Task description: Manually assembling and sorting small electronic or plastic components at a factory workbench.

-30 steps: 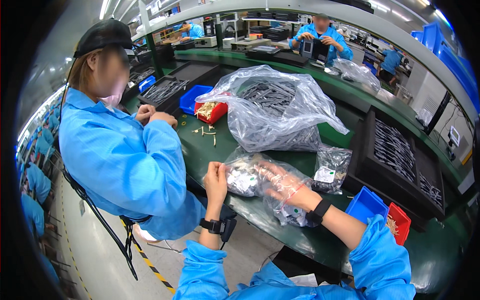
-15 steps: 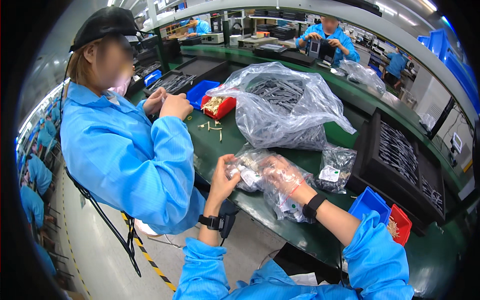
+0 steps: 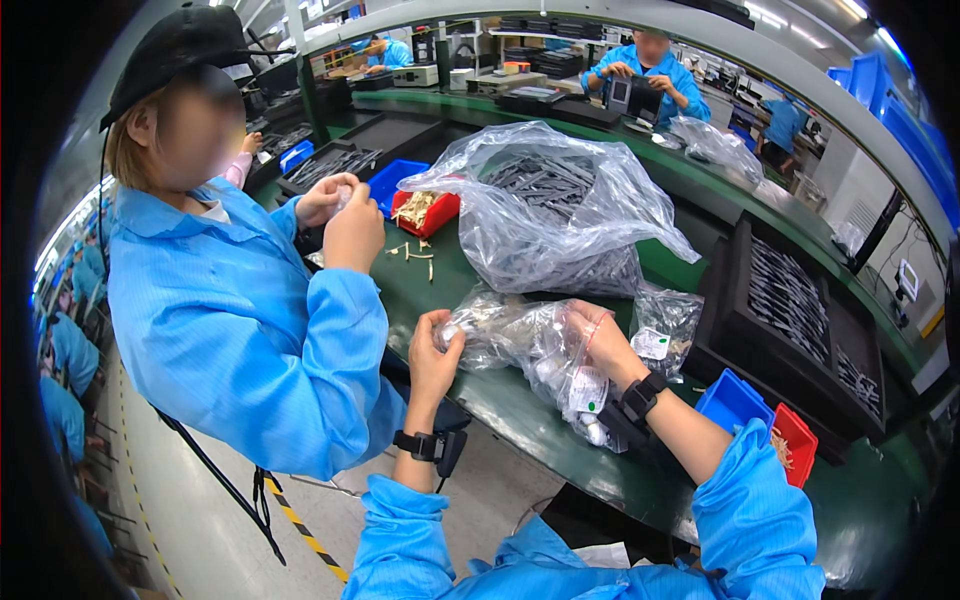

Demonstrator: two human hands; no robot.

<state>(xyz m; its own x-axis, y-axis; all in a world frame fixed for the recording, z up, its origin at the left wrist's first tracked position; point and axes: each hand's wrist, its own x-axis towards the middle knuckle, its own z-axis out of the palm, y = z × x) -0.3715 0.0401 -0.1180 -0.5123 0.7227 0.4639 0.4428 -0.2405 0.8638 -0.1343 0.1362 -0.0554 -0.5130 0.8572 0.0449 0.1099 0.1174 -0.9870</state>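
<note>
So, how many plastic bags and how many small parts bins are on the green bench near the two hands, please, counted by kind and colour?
Clear plastic bags: 3 (large one, the one held in both hands, small one)
Blue bins: 2
Red bins: 2
Total: 7

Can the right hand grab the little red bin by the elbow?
Probably not right now: the right hand is inside the clear plastic bag, and the small red bin sits behind its forearm. It would need to pull out first.

Both hands [image 3: 432,350] raised, fingers [image 3: 452,338] pinched.
</note>
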